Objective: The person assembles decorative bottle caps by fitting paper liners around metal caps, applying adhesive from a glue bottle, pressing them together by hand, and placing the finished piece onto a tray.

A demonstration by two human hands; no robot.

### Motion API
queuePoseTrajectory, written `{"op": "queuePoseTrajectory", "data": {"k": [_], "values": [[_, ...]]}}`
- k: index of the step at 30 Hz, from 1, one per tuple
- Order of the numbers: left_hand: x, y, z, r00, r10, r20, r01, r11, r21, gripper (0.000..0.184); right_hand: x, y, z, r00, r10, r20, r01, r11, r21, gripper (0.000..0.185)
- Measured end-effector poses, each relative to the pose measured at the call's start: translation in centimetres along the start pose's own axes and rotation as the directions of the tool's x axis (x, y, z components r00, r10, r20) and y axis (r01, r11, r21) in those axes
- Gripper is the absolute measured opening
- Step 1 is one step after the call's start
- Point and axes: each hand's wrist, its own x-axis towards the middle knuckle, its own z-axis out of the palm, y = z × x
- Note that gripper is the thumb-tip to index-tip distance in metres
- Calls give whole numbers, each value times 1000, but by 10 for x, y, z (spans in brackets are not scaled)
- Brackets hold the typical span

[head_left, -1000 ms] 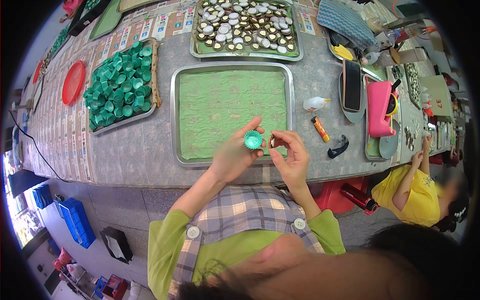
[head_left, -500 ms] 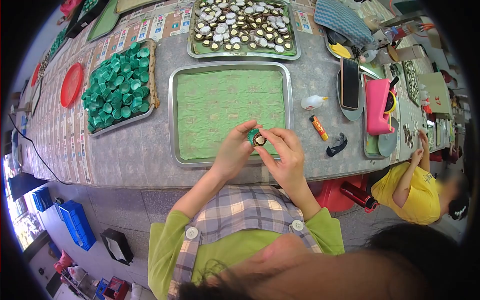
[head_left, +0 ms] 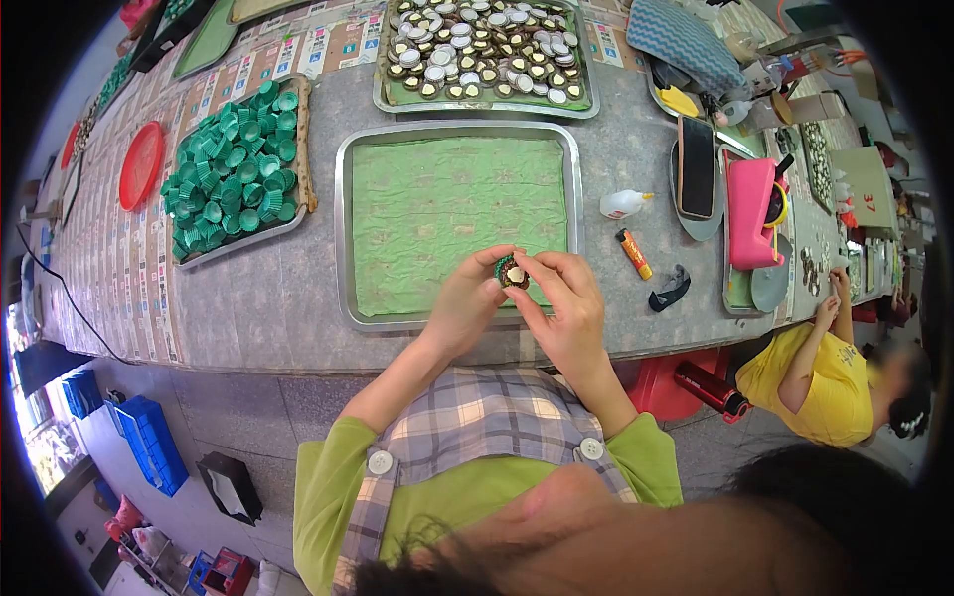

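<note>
My left hand (head_left: 465, 300) pinches a small green fluted cup (head_left: 502, 266) above the near edge of a metal tray lined with green cloth (head_left: 452, 214). My right hand (head_left: 569, 306) has its thumb and forefinger closed on a dark brown round piece with a cream spot (head_left: 516, 276). The piece sits against the mouth of the cup, and the fingers hide part of both. Whether it is fully inside, I cannot tell.
Green cups (head_left: 238, 164) fill a tray at left, near a red plate (head_left: 142, 167). Brown and white round pieces (head_left: 487, 50) cover the far tray. At right are a white bottle (head_left: 623, 204), glue stick (head_left: 633, 254), phone (head_left: 695, 167) and pink tape dispenser (head_left: 752, 211). A person in yellow (head_left: 810, 382) works beyond.
The brown piece and the green cup have come closer together, and less of the cup shows between my fingers. Both hands stay in nearly the same place.
</note>
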Motion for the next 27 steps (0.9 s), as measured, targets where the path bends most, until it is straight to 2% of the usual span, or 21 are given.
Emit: {"op": "queuePoseTrajectory", "data": {"k": [15,20,24,26,27], "values": [[-1,-1,-2,997,-66,26,67,997,-39,42,-4,-1,-9,995,92,-28,-91,995,49,33],[-2,3,2,993,-116,-36,117,993,20,40,-6,-1,-8,995,97,-23,-96,994,51,33],[-3,-3,-1,999,-53,-3,53,998,-16,35,-8,1,-5,993,119,-11,-118,990,77,33],[-3,-3,0,999,-3,-33,6,996,90,33,-8,2,-6,989,149,4,-149,984,100,33],[-3,-3,0,999,-2,-34,5,996,89,33,-8,2,-6,979,202,26,-203,958,204,34]]}}
